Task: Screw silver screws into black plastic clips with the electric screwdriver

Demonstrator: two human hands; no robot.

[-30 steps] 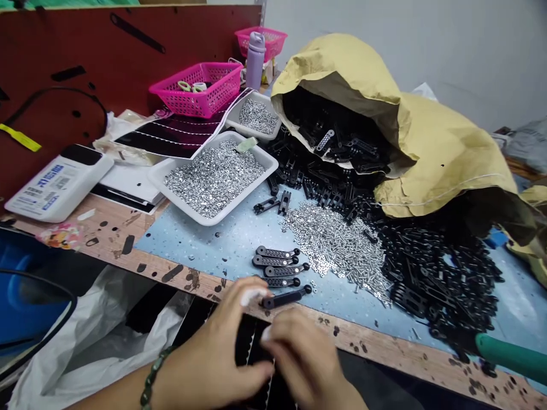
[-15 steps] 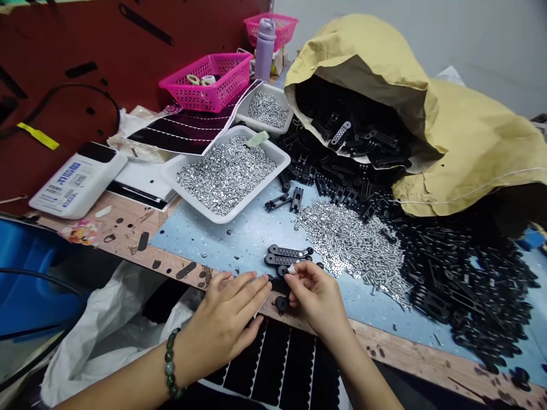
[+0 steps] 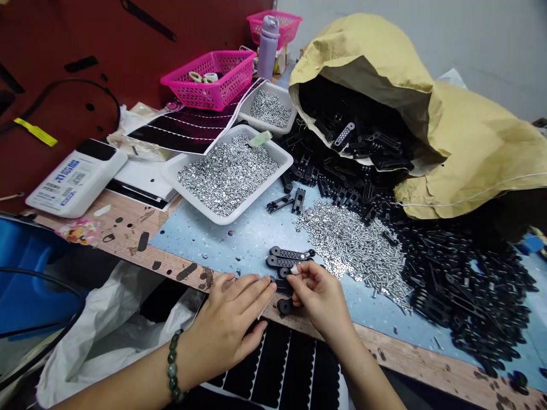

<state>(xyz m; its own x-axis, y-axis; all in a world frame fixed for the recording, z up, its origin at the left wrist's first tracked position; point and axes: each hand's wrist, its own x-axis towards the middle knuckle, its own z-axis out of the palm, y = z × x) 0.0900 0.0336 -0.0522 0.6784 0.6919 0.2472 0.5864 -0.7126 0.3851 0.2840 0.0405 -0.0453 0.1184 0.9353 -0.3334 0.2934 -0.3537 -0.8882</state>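
The right grip is narrow, its fingertips closed on a slim black plastic link bar at the edge of the surface. The left grip lies wide and flat, fingertips reaching the bar's end. Just beyond the right grip lie two similar black perforated bars, with a heap of silver screws and nuts beside them.

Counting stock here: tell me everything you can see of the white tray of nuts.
The shallow white plastic tray is rectangular with a raised rim, angled on the pale blue speckled mat. It is heaped with small silver nuts. A pale green strip rests on its far rim, and a smaller tray sits just behind it.
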